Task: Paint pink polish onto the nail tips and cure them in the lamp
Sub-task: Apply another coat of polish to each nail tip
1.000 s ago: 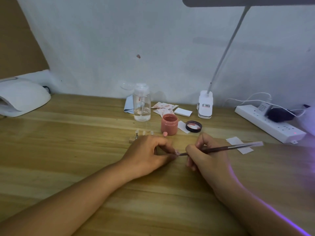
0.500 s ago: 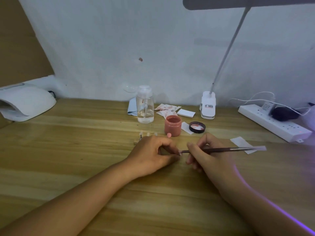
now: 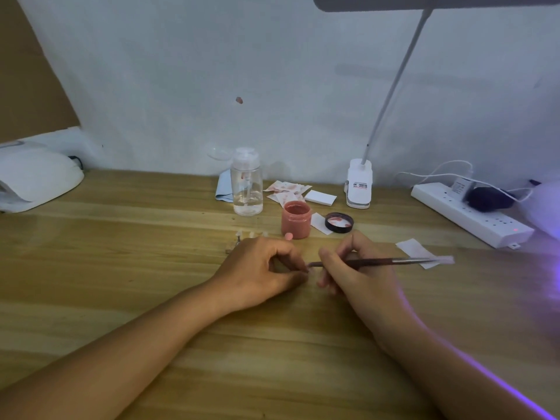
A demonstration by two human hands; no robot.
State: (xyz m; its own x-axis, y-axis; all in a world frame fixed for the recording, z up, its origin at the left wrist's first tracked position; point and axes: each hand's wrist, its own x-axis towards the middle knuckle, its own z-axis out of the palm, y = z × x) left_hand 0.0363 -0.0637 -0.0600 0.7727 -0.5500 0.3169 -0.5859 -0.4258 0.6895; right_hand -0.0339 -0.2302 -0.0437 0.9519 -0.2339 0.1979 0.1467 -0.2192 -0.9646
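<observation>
Status: you were early in the paint stage, no curing visible.

- Your left hand point(image 3: 260, 268) pinched one nail tip point(image 3: 308, 269) between thumb and forefinger, low over the table point(image 3: 136, 268), with the other fingers curled under.
- Your right hand point(image 3: 357, 274) gripped the brush point(image 3: 378, 262) like a pen, with the bristle end at the pinched tip. Contact looked likely but was too small to confirm. I couldn't tell how much pink was on that tip.
- The polish jar point(image 3: 296, 219) stood open just behind your hands. Its lid point(image 3: 339, 222) lay inside-up to the right, smeared pink.
- One small pink piece point(image 3: 288, 236) lay at the jar's base. It was probably a tip already coated, but I couldn't confirm that.
- A short row of pale tips point(image 3: 251, 234) stood on a holder just behind your left knuckles, partly hidden. They looked unpainted.
- The curing lamp point(image 3: 36, 174) sat at the far left of the table, well apart from both hands. Its opening wasn't visible, so I couldn't see whether anything was inside.

My read: one or two tips were done at most. What was left was to finish this tip, coat the row, then move everything to the lamp.
</observation>
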